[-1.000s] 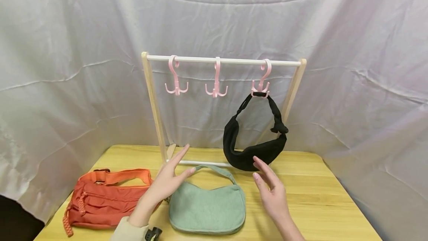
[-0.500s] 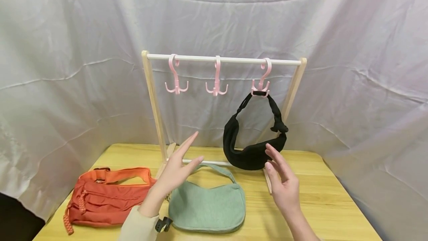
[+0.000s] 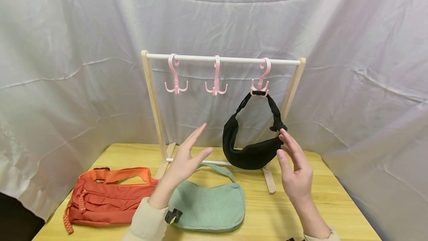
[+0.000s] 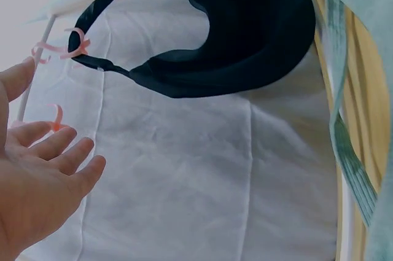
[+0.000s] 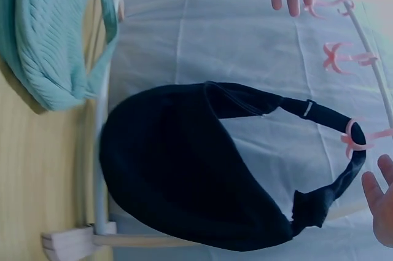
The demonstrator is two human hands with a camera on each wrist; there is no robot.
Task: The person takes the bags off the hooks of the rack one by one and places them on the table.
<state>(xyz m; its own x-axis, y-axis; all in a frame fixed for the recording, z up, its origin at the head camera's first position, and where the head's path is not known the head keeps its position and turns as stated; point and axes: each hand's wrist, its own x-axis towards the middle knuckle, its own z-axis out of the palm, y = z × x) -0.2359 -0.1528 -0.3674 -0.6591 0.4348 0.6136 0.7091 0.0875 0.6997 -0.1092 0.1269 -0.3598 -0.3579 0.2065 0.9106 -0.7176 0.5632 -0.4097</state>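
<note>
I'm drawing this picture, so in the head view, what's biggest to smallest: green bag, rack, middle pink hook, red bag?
1. Rack
2. Red bag and green bag: too close to rank, both partly hidden
3. Middle pink hook

Premises: a staged tabletop set, studio-like in kind. Pale, creased fabric (image 3: 214,18) hangs in folds along the left, back and right sides of a wood-grain table (image 3: 321,185). A freestanding rack (image 3: 153,99) with pink hooks (image 3: 216,75) stands on that surface. A black device (image 3: 173,216) sits at a pale sleeve (image 3: 147,218). Building type beyond the fabric cannot be determined.
</note>
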